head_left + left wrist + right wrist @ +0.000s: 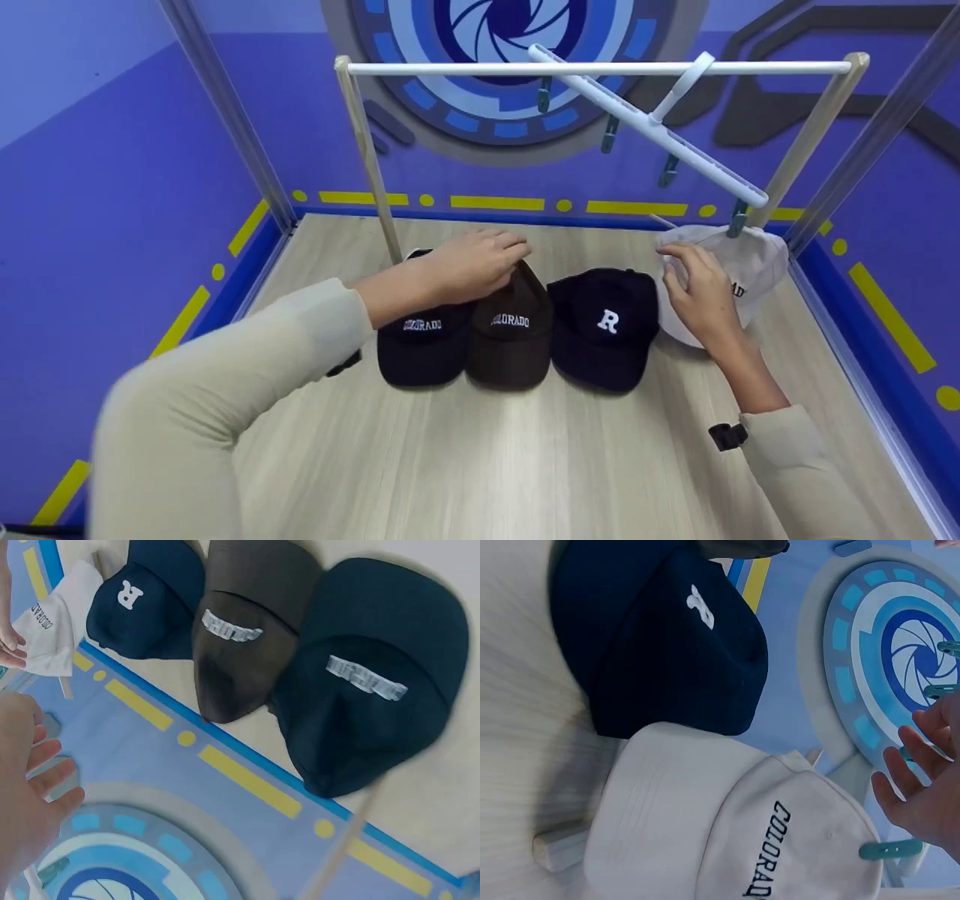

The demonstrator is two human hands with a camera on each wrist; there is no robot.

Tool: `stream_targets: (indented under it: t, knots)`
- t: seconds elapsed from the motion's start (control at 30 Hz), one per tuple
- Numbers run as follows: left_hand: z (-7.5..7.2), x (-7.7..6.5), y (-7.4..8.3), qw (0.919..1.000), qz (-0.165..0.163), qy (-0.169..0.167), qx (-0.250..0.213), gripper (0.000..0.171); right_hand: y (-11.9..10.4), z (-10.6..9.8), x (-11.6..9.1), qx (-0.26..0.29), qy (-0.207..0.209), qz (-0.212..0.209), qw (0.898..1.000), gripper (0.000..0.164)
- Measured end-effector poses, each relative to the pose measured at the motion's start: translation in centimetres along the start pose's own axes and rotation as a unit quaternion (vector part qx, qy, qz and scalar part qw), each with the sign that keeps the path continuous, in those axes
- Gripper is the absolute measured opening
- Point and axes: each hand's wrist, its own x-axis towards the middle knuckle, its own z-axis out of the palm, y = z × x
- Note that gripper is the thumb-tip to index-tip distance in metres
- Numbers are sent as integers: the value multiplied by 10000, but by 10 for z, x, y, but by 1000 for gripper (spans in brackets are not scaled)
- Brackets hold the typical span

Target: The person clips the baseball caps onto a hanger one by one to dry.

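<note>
My left hand (480, 266) hangs over the brown cap (510, 364), its fingers loosely bent and holding nothing. On the right, my right hand (701, 296) is in front of the white cap (761, 259), fingers relaxed with no object in them. A green clip (891, 850) has the crown of the white cap, which bears dark lettering. That clip hangs from one end of a white hanger (600, 97), hooked slantwise on the rail. Between brown and white lies a navy cap with an R (600, 364); a dark lettered cap (420, 360) is at the left.
A white rail (450, 69) on wooden posts (367, 150) spans the back of the pale wood table (480, 465). Several green clips, including one clip (609, 135), dangle along the hanger. Purple-blue panels (112, 187) with yellow dashes enclose the table.
</note>
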Motion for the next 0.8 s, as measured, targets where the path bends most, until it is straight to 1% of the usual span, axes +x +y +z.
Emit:
stream_targets:
  t: [0.1, 0.2, 0.23, 0.3, 0.43, 0.57, 0.7, 0.8]
  knots:
    - [-9, -21, -4, 9996, -95, -231, 138, 36, 0, 6, 4, 15, -132, 36, 9999, 21]
    - [-11, -40, -8, 9986, -192, -439, 241, 36, 1, 12, 7, 61, -329, 67, 9994, 21]
    - [-10, -44, -10, 9985, -236, -445, 235, 35, 1, 14, 8, 73, -384, 79, 9992, 21]
    - [-6, -48, -12, 9987, -343, -341, 158, 35, 1, 17, 9, 84, -455, 106, 9989, 21]
    - [10, -44, -15, 9984, -555, -127, 27, 37, 4, 23, 9, 90, -513, 164, 9985, 22]
    - [30, -33, -16, 9977, -647, 104, -157, 40, 7, 28, 6, 77, -555, 230, 9982, 22]
    - [47, -18, -14, 9943, -759, 536, -518, 42, 10, 29, 3, 32, -670, 277, 9974, 23]
    - [60, -5, -11, 9897, -872, 938, -644, 43, 13, 29, 3, -9, -750, 249, 9969, 23]
